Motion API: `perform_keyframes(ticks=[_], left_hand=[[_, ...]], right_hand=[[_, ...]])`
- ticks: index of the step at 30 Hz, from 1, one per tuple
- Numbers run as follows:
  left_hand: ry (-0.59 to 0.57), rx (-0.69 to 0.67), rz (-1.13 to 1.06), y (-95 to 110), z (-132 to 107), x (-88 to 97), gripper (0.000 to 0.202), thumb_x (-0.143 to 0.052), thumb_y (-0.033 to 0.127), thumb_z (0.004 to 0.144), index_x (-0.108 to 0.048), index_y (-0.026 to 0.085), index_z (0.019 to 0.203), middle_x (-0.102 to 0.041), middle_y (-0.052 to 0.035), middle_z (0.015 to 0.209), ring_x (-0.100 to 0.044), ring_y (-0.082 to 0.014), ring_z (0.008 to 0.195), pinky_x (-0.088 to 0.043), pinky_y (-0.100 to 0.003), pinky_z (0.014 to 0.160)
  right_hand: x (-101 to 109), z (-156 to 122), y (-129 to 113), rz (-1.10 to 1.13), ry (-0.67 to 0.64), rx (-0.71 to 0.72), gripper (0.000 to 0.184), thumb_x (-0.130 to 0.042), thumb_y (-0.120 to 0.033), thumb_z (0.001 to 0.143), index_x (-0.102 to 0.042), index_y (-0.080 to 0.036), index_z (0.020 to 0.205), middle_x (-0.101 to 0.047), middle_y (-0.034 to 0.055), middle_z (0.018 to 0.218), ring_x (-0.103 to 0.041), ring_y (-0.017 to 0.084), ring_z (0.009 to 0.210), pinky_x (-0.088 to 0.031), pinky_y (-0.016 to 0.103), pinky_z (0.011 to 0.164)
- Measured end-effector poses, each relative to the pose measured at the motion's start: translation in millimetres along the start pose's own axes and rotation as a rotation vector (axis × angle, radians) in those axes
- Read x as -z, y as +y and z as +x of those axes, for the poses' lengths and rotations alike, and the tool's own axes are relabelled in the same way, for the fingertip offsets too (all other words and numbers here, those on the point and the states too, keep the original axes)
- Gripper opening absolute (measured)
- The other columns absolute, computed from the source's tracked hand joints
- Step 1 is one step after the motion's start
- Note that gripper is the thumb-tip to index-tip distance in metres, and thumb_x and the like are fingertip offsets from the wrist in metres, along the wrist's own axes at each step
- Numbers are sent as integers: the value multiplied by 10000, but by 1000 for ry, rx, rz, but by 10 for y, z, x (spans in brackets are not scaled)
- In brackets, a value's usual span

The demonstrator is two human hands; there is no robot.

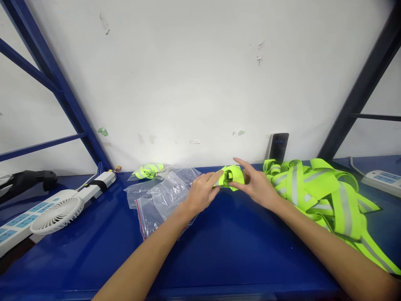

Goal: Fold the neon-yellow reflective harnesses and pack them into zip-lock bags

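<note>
Bare forearms are stretched in from the lower left and lower right, over a shiny blue table. Off to the left, a white fan can be seen lying just beside a long power strip with blue sockets. Over on the right, a big messy pile of neon yellow straps with grey stripes is heaped up, one end trailed toward the near right corner. Left of the middle, some clear plastic bags are spread in a loose overlap, red edging visible on one, and they're partly covered by the left arm. Just past that, a small roll of the same yellow strap is held up over the table between the two hands. Its left side is pinched by the left hand, fingers pretty much closed on it. The right hand is kept wide open, thumb touching the roll, index finger pointed up and clear; whether it's also gripped from behind can't be made out. Farther back, another yellow bundle is set near the wall, seemingly bagged, and a dark-screened phone is leaned upright behind the pile. Everything's backed by a scuffed white wall, flanked by a blue metal frame.
</note>
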State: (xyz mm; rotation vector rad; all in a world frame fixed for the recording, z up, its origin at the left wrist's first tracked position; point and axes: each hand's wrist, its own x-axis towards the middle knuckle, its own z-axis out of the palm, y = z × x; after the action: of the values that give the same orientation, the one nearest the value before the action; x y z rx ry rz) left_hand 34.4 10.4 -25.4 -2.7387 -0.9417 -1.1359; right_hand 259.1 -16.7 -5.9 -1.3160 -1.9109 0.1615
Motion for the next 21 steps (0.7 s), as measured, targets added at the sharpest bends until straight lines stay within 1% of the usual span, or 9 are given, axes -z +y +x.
perform_keyframes(ticks=[2,3,5,7,10,12,14,18,21], left_hand=[[51,57,-205,61,6,5,380,-474,237,967,-524,197,1341,-650,-92,1280,-628,-224,1128,-500,-359,971],[66,95,-299,99,13,12,366,-470,271,976,-537,204,1330,-652,-84,1280,-631,-216,1129,-511,-338,957],[63,172,-447,173,32,35,369,-473,338,982,-552,213,1320,-649,-74,1286,-627,-214,1141,-529,-311,923],[38,224,-552,218,53,63,383,-477,371,981,-556,207,1318,-634,-78,1305,-608,-222,1170,-526,-306,929],[-4,243,-620,209,76,126,378,-470,383,985,-560,189,1296,-622,-90,1309,-593,-222,1181,-491,-314,978],[-30,231,-588,174,85,188,368,-445,390,993,-557,190,1281,-630,-89,1283,-602,-217,1148,-481,-318,970],[-72,199,-508,143,88,256,364,-401,397,1007,-543,201,1280,-643,-81,1245,-617,-212,1095,-479,-322,939],[-266,91,-264,127,58,323,427,-313,428,1025,-428,220,1380,-642,-90,1212,-627,-222,1010,-476,-351,872],[-377,5,-21,159,20,273,517,-277,473,1018,-376,167,1423,-628,-134,1172,-588,-266,1014,-467,-404,872]], right_hand=[[-4,12,-3,-21,94,-49,875,-711,-585,758,-394,-226,1491,-598,25,800,-582,229,725,-484,370,729],[0,20,-10,6,139,-80,933,-739,-599,720,-385,-220,1496,-624,71,936,-602,263,851,-489,401,804],[27,34,-38,164,151,-150,991,-772,-595,681,-362,-228,1506,-572,134,1243,-548,316,1135,-457,434,955],[74,39,-83,451,29,-233,928,-765,-559,713,-366,-264,1498,-499,121,1398,-491,314,1263,-443,422,1013],[137,20,-157,910,-236,-324,796,-753,-454,772,-400,-299,1469,-563,88,1358,-582,278,1189,-497,397,967],[146,-2,-184,1085,-357,-343,774,-757,-378,789,-393,-315,1468,-616,72,1290,-630,248,1119,-520,381,935],[125,-22,-185,1144,-413,-339,791,-773,-317,782,-384,-338,1471,-647,55,1242,-652,224,1076,-532,370,915],[62,-46,-143,1107,-423,-304,853,-818,-265,727,-400,-323,1468,-653,61,1254,-656,229,1074,-537,390,929],[57,-56,-113,1013,-478,-304,869,-834,-259,698,-422,-289,1463,-641,80,1284,-618,254,1159,-532,387,949]])
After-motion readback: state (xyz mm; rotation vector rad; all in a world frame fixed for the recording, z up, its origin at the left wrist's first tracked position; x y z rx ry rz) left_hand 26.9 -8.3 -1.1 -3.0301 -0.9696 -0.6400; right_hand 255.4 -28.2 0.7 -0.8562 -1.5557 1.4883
